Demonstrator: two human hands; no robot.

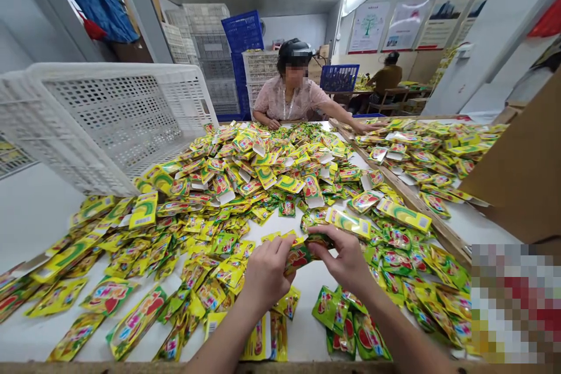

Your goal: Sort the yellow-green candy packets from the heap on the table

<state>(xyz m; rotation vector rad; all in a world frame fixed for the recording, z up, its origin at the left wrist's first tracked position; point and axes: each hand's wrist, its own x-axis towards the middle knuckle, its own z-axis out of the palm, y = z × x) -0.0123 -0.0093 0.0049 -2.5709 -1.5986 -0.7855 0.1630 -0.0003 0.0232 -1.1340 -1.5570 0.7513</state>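
Note:
In the head view my left hand (268,269) is closed round a small yellow, green and red candy box (298,256), held a little above the white table. My right hand (340,254) pinches a dark green sachet (319,239) against the box's right end. How far the sachet reaches into the box is hidden by my fingers. Under my right wrist lies a group of green watermelon sachets (337,310). Yellow sachets (230,272) are scattered left of my left hand. Just beyond my hands a yellow box (348,222) lies flat.
A big heap of boxes (267,163) and sachets covers the table's middle. On the left a white plastic crate (109,123) lies tipped towards it. A wooden divider strip (407,198) runs along the right, near a brown carton (517,169). Opposite, a person (291,90) reaches across the divider.

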